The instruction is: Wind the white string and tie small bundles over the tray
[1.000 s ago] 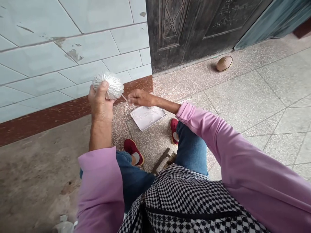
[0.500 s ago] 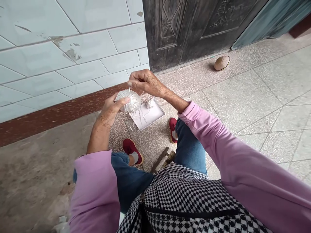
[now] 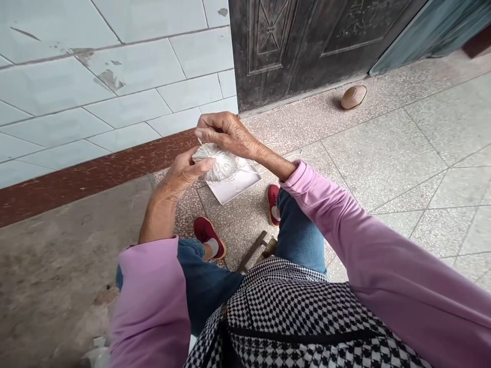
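A round white pompom-like bundle of strands is held in my left hand, with the thumb across its face and the fingers behind it. My right hand is closed in a pinch just above the bundle. From its fingertips a short bit of white strand shows, running toward the bundle. Below lies a shallow white box on the floor, partly hidden by the bundle. Some loose white strands show at its far side.
A tiled wall with a dark red base strip stands ahead on the left, beside a dark carved door. A brownish oval object lies on the floor by the door. Red shoes and a wooden stool frame are below.
The bundle has shifted right and turned in my left hand, now covering more of the box. My right hand has moved slightly left and closer to it, so less strand shows between them.
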A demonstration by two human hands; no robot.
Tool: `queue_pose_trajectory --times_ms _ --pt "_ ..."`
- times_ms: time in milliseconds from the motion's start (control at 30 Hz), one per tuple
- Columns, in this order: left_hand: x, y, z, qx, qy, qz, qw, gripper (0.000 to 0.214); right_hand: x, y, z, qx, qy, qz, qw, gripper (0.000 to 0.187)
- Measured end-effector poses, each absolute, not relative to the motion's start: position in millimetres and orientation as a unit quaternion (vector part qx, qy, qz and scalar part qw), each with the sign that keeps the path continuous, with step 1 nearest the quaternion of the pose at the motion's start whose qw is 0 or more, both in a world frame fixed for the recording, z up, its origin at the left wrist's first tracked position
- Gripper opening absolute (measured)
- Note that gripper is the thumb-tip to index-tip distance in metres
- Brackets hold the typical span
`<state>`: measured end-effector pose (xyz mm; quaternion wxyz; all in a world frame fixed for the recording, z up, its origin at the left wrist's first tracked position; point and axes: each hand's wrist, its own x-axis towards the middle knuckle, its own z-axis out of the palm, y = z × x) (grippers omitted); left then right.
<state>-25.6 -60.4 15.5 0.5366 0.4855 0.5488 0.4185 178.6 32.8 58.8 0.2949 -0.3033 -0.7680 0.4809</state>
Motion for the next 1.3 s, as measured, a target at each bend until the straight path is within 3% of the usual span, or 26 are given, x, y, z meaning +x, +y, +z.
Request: queue_pose_trajectory --times_ms 133,267,367,533,667,933,1167,1300 --pt "-19.4 -59.1 14.5 0.451 0.545 0.455 0.541 0.075 175.2 32.7 57.6 -0.311 -0.753 0.489 0.31 0.043" --pt "-13.4 -59.3 11.1 0.411 0.538 0.46 0.574 0.096 170.6 31.3 54.8 -0.325 -0.745 0.488 0.318 0.049" --pt "-8.7 -59.4 6.7 0.395 0.522 0.482 0.582 0.106 167.9 29.5 53.1 -0.328 -0.741 0.479 0.338 0.044" --pt "-7.4 -55.1 4.3 0.391 0.515 0.535 0.544 0.084 173.5 30.4 51.3 -0.285 -0.756 0.457 0.373 0.035" --pt "-7.1 -55.7 13.5 0.403 0.496 0.55 0.538 0.082 177.4 39.8 46.8 -0.287 -0.757 0.453 0.374 0.041" --pt "-26.0 -66.6 40.8 0.378 0.442 0.632 0.513 0.107 160.6 62.7 24.8 -0.318 -0.712 0.543 0.313 0.045" --pt "-57.8 -51.5 24.0 0.359 0.455 0.677 0.453 0.097 152.6 20.3 33.3 -0.239 -0.798 0.527 0.169 0.043" --pt "-61.0 -37.5 4.2 0.375 0.553 0.664 0.336 0.103 156.2 1.8 47.8 -0.19 -0.818 0.531 0.115 0.046"
